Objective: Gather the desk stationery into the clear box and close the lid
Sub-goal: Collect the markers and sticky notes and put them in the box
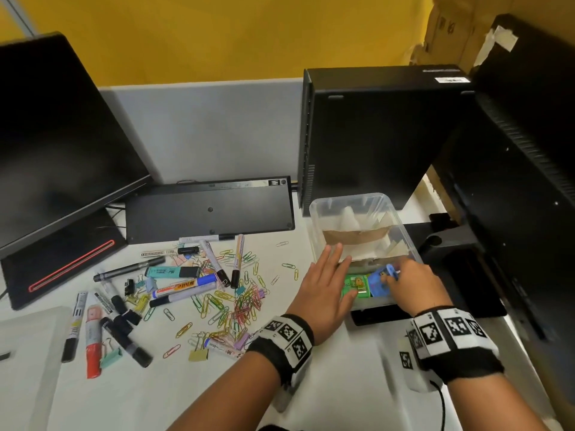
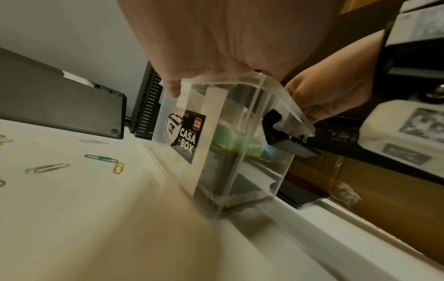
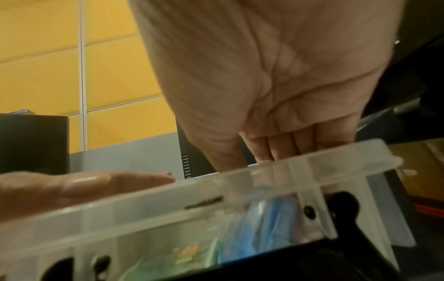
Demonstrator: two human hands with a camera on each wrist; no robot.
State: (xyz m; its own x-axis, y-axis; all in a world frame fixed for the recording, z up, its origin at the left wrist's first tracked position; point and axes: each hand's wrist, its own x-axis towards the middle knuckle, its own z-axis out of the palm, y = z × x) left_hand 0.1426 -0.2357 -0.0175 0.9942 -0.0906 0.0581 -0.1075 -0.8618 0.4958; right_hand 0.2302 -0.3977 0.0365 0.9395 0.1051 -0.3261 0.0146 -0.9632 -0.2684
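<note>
Steadying the clear box (image 1: 401, 237) at the worktop's (image 1: 186, 384) right edge with a flat, released left hand (image 1: 326, 293), while the right hand (image 1: 410, 287) pinches a blue item (image 1: 385, 272) inside, risks tipping it off.

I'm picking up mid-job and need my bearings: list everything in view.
Clear box: one, open, right side of desk.
Green pack, blue pack: one each, inside box.
Paper clips: many, mixed colours, scattered mid-desk.
Markers: several, left of box.
Binder clips: a few, among the clips.
Keyboard: one, black, underside showing.
Monitor: black, left.
Computer tower: black, behind box.
Left hand: flat on box's left rim.
Right hand: reaching into box.
</note>
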